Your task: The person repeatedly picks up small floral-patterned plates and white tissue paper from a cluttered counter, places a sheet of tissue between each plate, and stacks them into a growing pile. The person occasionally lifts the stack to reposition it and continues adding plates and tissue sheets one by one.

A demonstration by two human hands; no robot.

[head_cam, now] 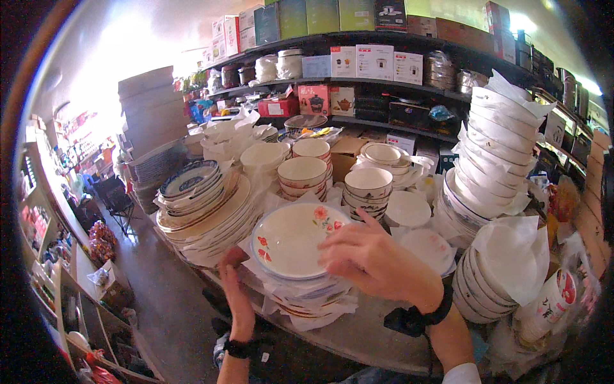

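Note:
A white plate [292, 240] with red painted flowers and a blue rim tops a stack in front of me. Sheets of white paper [326, 312] stick out between the plates below it. My right hand [369, 259] hovers over or rests on the plate's right edge, fingers spread and slightly blurred; contact cannot be made out. To the left of the stack, my left hand [235, 283] is raised with nothing visible in it, close to the paper edges. Black bands circle both wrists.
Stacked oval plates [230, 216] stand left of the flowered plate. Behind are bowl stacks [301, 175]. A tall, leaning stack of paper-wrapped bowls [499, 149] rises at right, above tilted bowls [499, 273]. Shelves with boxes [374, 62] line the back; the table's edge [307, 336] curves near me.

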